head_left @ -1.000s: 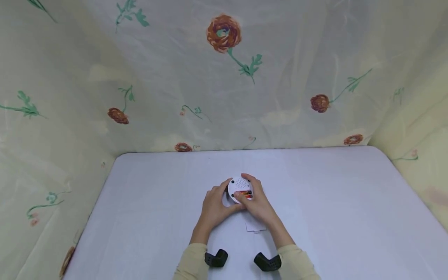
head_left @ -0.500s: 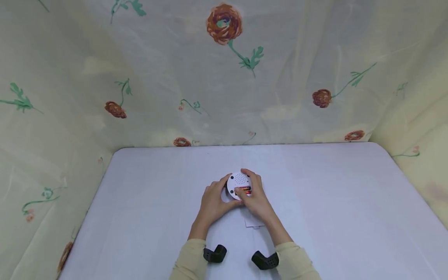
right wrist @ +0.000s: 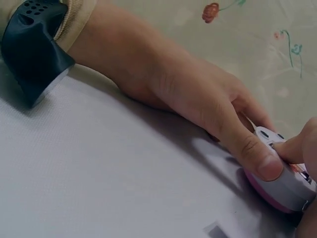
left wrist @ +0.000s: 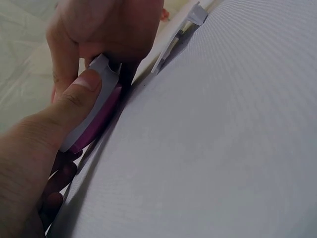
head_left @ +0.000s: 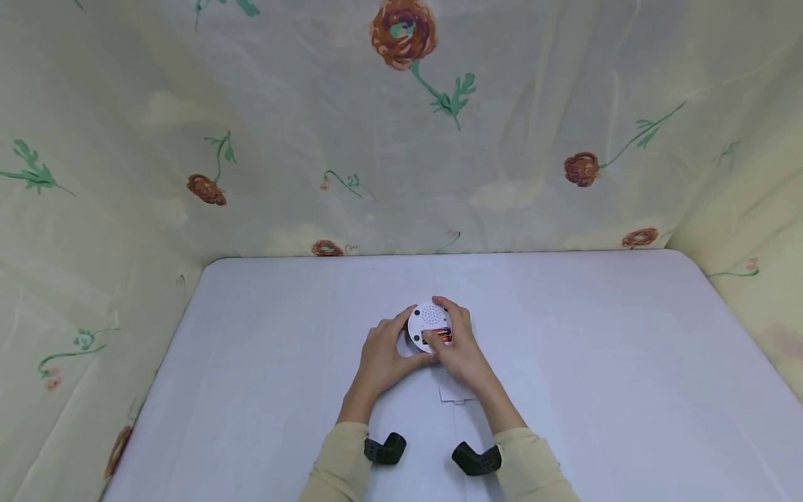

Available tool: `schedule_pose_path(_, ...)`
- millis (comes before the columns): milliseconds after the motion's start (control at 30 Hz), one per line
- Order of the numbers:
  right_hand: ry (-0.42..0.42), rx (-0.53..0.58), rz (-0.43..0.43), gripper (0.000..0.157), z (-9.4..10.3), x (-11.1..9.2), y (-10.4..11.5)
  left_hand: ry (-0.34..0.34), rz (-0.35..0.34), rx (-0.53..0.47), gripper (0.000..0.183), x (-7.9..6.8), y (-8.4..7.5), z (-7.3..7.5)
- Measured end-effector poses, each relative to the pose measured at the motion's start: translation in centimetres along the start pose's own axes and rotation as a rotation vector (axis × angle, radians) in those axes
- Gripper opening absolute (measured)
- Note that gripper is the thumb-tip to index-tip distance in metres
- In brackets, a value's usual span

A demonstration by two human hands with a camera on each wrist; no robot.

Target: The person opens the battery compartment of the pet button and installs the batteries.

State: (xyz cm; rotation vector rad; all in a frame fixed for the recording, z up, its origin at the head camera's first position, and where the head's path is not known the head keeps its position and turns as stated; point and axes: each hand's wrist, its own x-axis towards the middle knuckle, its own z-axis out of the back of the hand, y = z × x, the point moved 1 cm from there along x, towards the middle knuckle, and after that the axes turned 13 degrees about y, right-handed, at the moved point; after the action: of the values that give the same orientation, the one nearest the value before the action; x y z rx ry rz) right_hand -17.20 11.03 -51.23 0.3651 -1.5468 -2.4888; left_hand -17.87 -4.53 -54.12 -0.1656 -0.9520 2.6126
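A round white battery-powered device [head_left: 420, 325] with a speaker grille and dark feet lies face down, its pink-purple side [left wrist: 101, 121] toward the table. Two batteries [head_left: 445, 334] with red and black wrappers sit in its compartment. My left hand [head_left: 383, 359] grips the rim, thumb on the near side and fingers on the far left. Around the right side curls my right hand [head_left: 463, 354], its thumb pressing at the batteries' left end and its index finger on the far rim. A flat white piece with a small tab, like a battery cover [head_left: 453, 393], lies just nearer, partly hidden by the right hand.
The white-covered table [head_left: 282, 335] meets a flower-patterned cloth screen [head_left: 282, 139] at the back and sides. Black wrist mounts stick out from the left cuff [head_left: 385, 449] and the right cuff [head_left: 477, 459].
The whole head view has shifted slightly, with the scene higher in the picture. Both hands keep their hold on the device, and the right thumb stays at the batteries.
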Motion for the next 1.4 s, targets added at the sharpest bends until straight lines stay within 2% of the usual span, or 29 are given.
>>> schedule_pose_path(200,0.021,0.019,0.008,0.057,0.4,0.0,-0.3,-0.009,-0.034,0.017,0.094,0.3,0.0,0.1)
schedule_pose_path(433,0.082,0.047,-0.004,0.051,1.3,-0.7,-0.5,-0.008,-0.031,0.0,0.093,0.3,-0.1,0.1)
schedule_pose_path(567,0.049,0.069,0.057,0.052,2.0,-1.8,-1.3,-0.016,-0.033,-0.011,0.093,0.4,-0.2,0.0)
schedule_pose_path(700,-0.011,0.061,0.1,0.052,2.7,-3.6,-2.7,-0.008,0.004,-0.037,0.094,0.2,-0.2,0.0)
schedule_pose_path(767,-0.035,0.023,0.107,0.05,3.0,-4.7,-3.4,0.002,0.029,-0.048,0.094,0.1,-0.2,0.0)
schedule_pose_path(867,-0.051,-0.103,0.124,0.046,3.4,-6.6,-4.2,0.016,0.048,-0.043,0.095,0.0,-0.2,0.0)
schedule_pose_path(967,-0.038,-0.25,0.166,0.044,3.5,-8.2,-4.8,0.017,0.044,-0.029,0.095,0.0,-0.2,0.1)
schedule_pose_path(1067,-0.021,-0.367,0.237,0.046,3.2,-9.0,-5.3,0.02,0.038,-0.024,0.095,0.0,-0.3,0.1)
schedule_pose_path(1233,-0.039,-0.451,0.336,0.045,2.7,-9.1,-5.5,0.035,0.037,-0.037,0.095,-0.1,-0.3,0.1)
schedule_pose_path(1400,-0.047,-0.48,0.354,0.041,2.4,-9.2,-5.6,0.031,0.046,-0.028,0.095,-0.1,-0.3,-0.1)
